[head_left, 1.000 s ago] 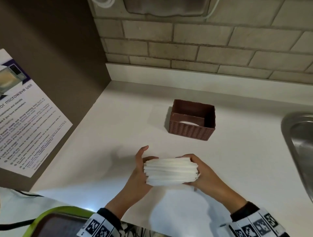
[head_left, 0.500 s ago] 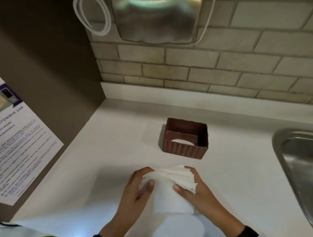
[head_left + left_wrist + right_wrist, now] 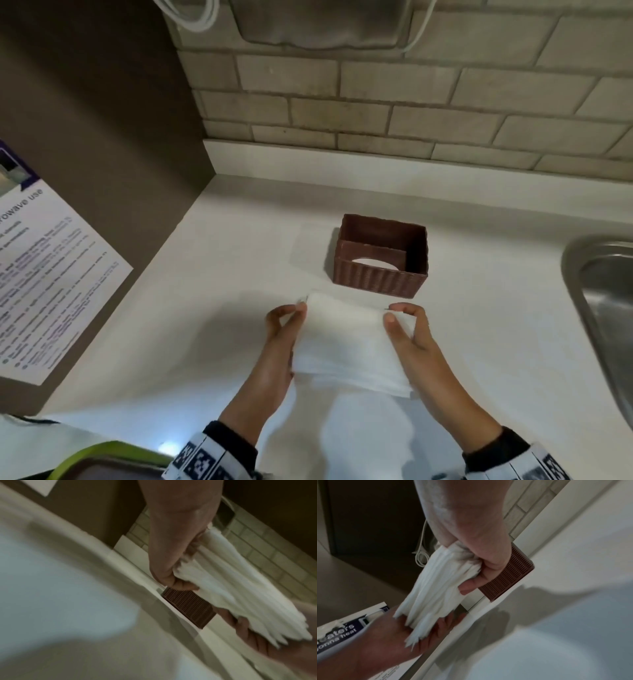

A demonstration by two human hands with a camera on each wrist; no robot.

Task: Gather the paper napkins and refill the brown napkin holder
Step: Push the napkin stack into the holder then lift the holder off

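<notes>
A thick stack of white paper napkins (image 3: 346,346) is held flat above the white counter, just in front of the brown ribbed napkin holder (image 3: 380,282). My left hand (image 3: 284,318) grips the stack's left edge, thumb on top and fingers beneath. My right hand (image 3: 400,318) grips the right edge the same way. In the left wrist view the napkins (image 3: 231,582) fan out between the fingers, with the holder (image 3: 188,607) below. The right wrist view shows the napkins (image 3: 436,588) and the holder (image 3: 508,574) behind the thumb. The holder's open top shows a white oval inside.
A steel sink (image 3: 603,308) lies at the right edge. A dark panel with a microwave-use notice (image 3: 44,274) stands on the left. The brick backsplash (image 3: 376,113) rises behind, with a metal dispenser (image 3: 322,24) above. A green-rimmed tray (image 3: 99,462) sits at the bottom left.
The stack has turned from edge-on to flat and moved toward the holder. Both hands shifted from cupping its sides to pinching its far corners.
</notes>
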